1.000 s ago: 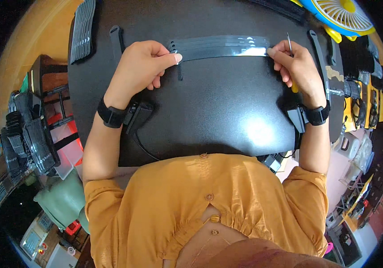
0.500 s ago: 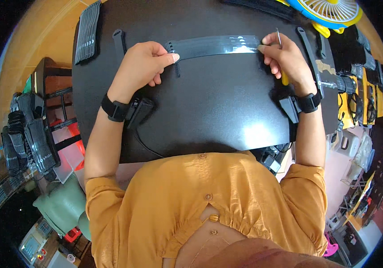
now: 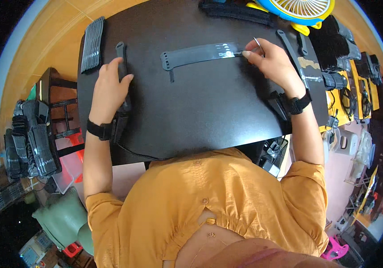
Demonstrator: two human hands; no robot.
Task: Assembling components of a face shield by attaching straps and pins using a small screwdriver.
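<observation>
A stack of flat dark grey straps (image 3: 200,56) with slotted round heads at its left end lies on the black table. A short dark tail sticks out below the heads. My right hand (image 3: 269,62) is closed at the stack's right end, thumb touching it. It also holds a slim tool with a thin metal tip (image 3: 257,43); its handle is hidden by the hand. My left hand (image 3: 111,87) is open over a single dark strap (image 3: 120,50) at the left. Its thumb and fingers are apart, and whether it touches that strap I cannot tell.
A bundle of straps (image 3: 93,44) lies at the table's far left edge. Single straps (image 3: 289,49) lie beyond my right hand. A blue and yellow fan (image 3: 303,13) stands at the far right, beside a black bundle (image 3: 236,14). A cable (image 3: 140,155) runs along the near edge.
My left hand has let go of the stack's left end and moved left to the single strap, its fingers opening. My right hand stays at the stack's right end. The view has shifted slightly.
</observation>
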